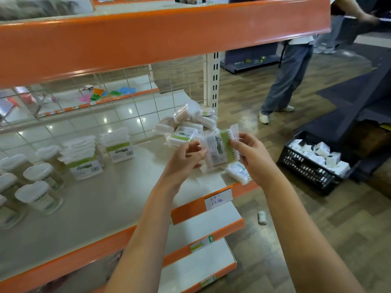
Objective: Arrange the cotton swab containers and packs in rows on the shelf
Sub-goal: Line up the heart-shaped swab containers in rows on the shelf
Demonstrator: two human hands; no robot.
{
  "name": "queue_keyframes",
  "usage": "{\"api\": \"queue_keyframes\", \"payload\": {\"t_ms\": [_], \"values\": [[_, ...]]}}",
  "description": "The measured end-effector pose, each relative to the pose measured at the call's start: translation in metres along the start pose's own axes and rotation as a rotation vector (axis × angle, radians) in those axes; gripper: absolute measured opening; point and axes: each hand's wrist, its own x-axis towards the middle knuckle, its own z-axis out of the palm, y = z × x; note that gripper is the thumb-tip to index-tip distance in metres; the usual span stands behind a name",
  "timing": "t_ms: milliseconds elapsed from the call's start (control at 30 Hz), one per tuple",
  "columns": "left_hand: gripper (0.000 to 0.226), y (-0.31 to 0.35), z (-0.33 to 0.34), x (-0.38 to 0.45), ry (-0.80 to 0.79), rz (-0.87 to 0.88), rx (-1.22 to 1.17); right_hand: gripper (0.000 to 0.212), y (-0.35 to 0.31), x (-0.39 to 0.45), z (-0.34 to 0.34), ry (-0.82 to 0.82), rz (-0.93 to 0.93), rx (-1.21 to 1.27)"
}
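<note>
Both my hands hold up one clear cotton swab pack (219, 148) with a green-and-white label, just above the shelf (118, 193). My left hand (186, 157) grips its left edge and my right hand (251, 155) pinches its right edge. Behind it, at the shelf's right end, lies a loose heap of swab packs (188, 122). One more pack (238, 172) lies flat near the front edge. On the left, round white-lidded swab containers (38, 182) stand in rows, with two stacks of flat swab boxes (84, 157) (118, 144) beside them.
An orange shelf beam (148, 37) overhangs close above. A white price tag (218, 200) sits on the shelf's front strip. On the floor to the right stand a black crate of white packets (313, 163) and a dropped white item (262, 217). A person's legs (285, 81) stand behind.
</note>
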Motion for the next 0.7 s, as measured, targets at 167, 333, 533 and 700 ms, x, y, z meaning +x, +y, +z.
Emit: {"api": "queue_keyframes", "payload": {"t_ms": [167, 333, 533, 700], "values": [[0.022, 0.018, -0.001, -0.001, -0.11, 0.123, 0.221, 0.025, -0.002, -0.005, 0.002, -0.129, -0.024, -0.162], [0.011, 0.017, -0.001, -0.002, -0.107, 0.158, 0.24, 0.034, -0.003, -0.003, 0.003, -0.149, -0.003, -0.137], [0.012, 0.007, -0.009, 0.001, 0.039, 0.103, 0.067, 0.035, 0.009, -0.003, 0.001, -0.197, 0.049, -0.111], [0.012, -0.002, -0.021, -0.004, 0.066, 0.076, 0.107, 0.013, 0.02, -0.001, 0.015, -0.209, 0.048, -0.173]]}}
